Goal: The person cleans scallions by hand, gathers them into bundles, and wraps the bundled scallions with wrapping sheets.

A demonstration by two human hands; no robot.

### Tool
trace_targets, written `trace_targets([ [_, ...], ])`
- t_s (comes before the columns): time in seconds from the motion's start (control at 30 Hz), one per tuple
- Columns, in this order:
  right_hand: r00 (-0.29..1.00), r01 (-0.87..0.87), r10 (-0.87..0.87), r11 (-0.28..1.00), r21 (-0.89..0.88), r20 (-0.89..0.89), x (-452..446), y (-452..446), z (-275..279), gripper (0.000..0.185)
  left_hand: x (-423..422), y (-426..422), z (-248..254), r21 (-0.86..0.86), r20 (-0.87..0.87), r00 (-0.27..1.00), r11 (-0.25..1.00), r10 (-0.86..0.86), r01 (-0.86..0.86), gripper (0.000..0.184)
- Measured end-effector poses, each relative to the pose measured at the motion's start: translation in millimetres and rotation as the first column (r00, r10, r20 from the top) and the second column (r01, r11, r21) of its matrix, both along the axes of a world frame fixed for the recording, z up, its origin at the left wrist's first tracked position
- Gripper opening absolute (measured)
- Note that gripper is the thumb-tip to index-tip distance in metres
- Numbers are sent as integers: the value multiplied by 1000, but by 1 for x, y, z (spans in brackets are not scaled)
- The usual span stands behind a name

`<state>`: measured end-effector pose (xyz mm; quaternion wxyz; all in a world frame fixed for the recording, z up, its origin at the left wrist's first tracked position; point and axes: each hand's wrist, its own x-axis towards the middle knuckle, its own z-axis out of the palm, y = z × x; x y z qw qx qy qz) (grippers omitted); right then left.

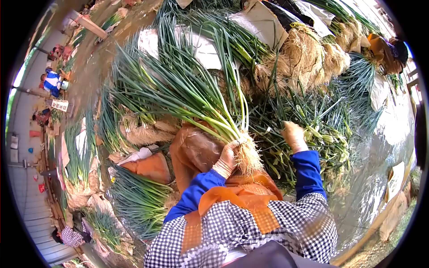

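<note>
My left hand [227,160], in a pale glove, is closed round the lower stalks of a bunch of green onions [230,127]. The bunch's stringy roots [246,156] hang beside the hand, over my orange apron [243,187], and its long green leaves fan out to the upper left. To the right, clear of the bunch, my right hand [293,133] is over a heap of loose leaves and trimmings [319,143]. Its fingers are curled, and whatever they hold, if anything, is too small to make out.
Bundles with thick pale roots [304,53] lie ahead. Another green onion pile [140,201] lies at my left, near an orange cloth [149,169]. People sit farther left, one in blue and white [52,82]. Wet ground [371,174] shows at the right.
</note>
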<state>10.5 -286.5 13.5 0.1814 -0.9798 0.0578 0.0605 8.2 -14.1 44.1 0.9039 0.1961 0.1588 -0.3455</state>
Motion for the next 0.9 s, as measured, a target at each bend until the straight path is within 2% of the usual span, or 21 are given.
trace_targets([
  [0.03, 994, 3, -36, 952, 306, 102, 12, 28, 7, 26, 5, -1, 1, -30, 19, 1000, 999, -12, 12, 34],
  [0.07, 993, 115, -68, 735, 669, -95, 26, 56, 25, 27, 5, 0, 7, -23, 12, 999, 999, -33, 34, 32],
  [0.1, 953, 286, -20, 378, 881, -301, 32, 80, 41, 28, 2, 3, 13, 18, 23, 999, 999, -47, 46, 23],
  [0.17, 929, 271, 166, 309, 912, -332, 49, 106, 30, 29, 5, 3, -5, 119, -62, 996, 991, -61, 68, 28],
  [0.2, 965, 198, 104, 320, 927, -242, 50, 113, 19, 29, 4, 6, -10, 150, -71, 992, 982, -105, 115, 27],
  [0.23, 983, 152, 31, 411, 899, -181, 51, 116, 15, 27, 3, 6, -9, 197, -93, 991, 973, -101, 118, 26],
  [0.3, 999, 32, -35, 650, 759, -13, 45, 104, 8, 26, 1, 5, -7, 244, -69, 997, 968, -34, 50, 26],
  [0.33, 992, -101, 36, 807, 582, 122, 41, 98, 24, 29, 2, 2, -10, 243, -71, 997, 968, -41, 57, 26],
  [0.4, 960, -206, 52, 796, 569, 275, 30, 102, 21, 29, 6, -4, -18, 208, -35, 999, 978, 28, -20, 26],
  [0.43, 949, -222, 47, 802, 554, 312, 28, 107, 19, 29, 12, -6, -17, 157, 7, 999, 986, -48, 47, 26],
  [0.47, 933, -247, 81, 852, 462, 351, 26, 107, 19, 26, 12, -10, -15, 199, -25, 1000, 980, -6, 10, 24],
  [0.5, 933, -243, 74, 852, 463, 353, 23, 108, 19, 26, 12, -14, -14, 243, -53, 998, 970, 40, -25, 22],
  [0.57, 974, 11, -194, 548, 836, 114, 15, 115, 27, 22, 13, -13, -19, 187, -37, 998, 981, 57, -49, 23],
  [0.6, 973, 66, -230, 383, 921, 26, 17, 116, 1, 19, 14, -11, -22, 130, -22, 997, 989, 78, -74, 23],
  [0.63, 940, 277, -252, 177, 944, -229, 16, 116, 19, 18, 13, -6, -31, 132, -23, 996, 988, 82, -78, 23],
  [0.7, 823, 311, -502, 1, 951, -268, 24, 94, -7, 21, 12, 7, -46, 56, 69, 987, 988, 143, -147, 26],
  [0.73, 808, 340, -520, 32, 940, -275, 21, 69, -11, 22, 10, 2, 8, -104, 133, 978, 983, 161, -148, 32],
  [0.77, 796, 365, -537, 62, 929, -278, 20, 47, -14, 25, 11, 7, 0, -104, 117, 974, 977, 196, -184, 34],
  [0.8, 808, 390, -527, 140, 910, -264, 23, 40, -23, 21, 17, 12, 5, -91, 47, 990, 987, 133, -129, 35],
  [0.83, 869, 325, -488, 432, 841, -84, 21, 56, -3, 19, 16, 15, 9, -83, -41, 996, 994, 73, -77, 35],
  [0.9, 903, -23, -276, 733, 680, 329, 15, 93, 13, 18, 18, 4, 7, -45, 35, 997, 997, 67, -65, 34],
])
